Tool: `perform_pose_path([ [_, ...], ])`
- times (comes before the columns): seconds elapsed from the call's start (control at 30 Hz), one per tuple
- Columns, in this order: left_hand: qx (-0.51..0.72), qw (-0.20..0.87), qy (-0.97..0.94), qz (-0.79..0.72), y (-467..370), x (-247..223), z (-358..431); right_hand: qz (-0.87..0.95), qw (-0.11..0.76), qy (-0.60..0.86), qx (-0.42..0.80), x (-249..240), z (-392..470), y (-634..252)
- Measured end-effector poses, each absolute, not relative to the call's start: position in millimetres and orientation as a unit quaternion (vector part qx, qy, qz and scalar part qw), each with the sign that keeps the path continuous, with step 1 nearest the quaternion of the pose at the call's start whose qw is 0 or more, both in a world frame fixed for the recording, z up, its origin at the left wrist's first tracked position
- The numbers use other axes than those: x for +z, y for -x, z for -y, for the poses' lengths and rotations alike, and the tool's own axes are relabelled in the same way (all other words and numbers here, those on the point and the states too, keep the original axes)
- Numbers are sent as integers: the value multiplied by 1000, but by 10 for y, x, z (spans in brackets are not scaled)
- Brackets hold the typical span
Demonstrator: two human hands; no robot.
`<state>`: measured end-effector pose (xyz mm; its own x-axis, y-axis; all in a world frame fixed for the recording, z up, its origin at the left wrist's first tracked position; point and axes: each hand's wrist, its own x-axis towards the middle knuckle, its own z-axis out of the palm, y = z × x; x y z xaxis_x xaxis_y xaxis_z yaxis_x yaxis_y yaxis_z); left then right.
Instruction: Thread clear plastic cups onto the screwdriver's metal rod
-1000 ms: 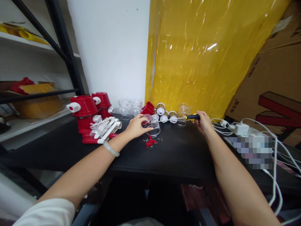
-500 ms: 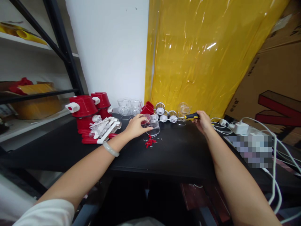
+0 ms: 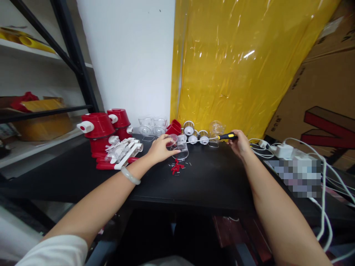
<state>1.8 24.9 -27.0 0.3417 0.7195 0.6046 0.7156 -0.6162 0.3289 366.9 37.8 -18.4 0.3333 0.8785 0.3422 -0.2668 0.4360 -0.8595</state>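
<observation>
Left hand [image 3: 160, 149] is gripping a clear cup [image 3: 181, 153] on the black table [image 3: 210, 181], thumb and fingers around its side. Right hand [image 3: 239, 142] is grasping the screwdriver [image 3: 227, 136] handle at the cup's 3 o'clock, tip reaching the cup. Handle is showing its yellow patch differently than a second ago, cup staying put, so turning is probably continuing. Red pieces [image 3: 176, 169] are lying at 6 o'clock, white-capped cylinders [image 3: 189, 128] at 1, red containers [image 3: 98, 124] at 9.
</observation>
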Motion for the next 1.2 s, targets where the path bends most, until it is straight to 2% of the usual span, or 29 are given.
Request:
perform_pose_path([
  [0.17,367,4,-820,-439,-19,-262,-238,430,727,331,421,-168,-355,-3694],
  [0.4,364,4,-820,-442,-20,-262,-235,422,712,414,379,-184,-371,-3646],
  [0.7,368,4,-821,-437,-22,-263,-236,384,726,337,461,-135,-326,-3648],
  [0.97,366,2,-821,-438,-23,-261,-230,415,720,417,368,-200,-405,-3628],
  [1.2,365,3,-819,-443,-22,-264,-235,407,728,349,428,-194,-402,-3682],
])
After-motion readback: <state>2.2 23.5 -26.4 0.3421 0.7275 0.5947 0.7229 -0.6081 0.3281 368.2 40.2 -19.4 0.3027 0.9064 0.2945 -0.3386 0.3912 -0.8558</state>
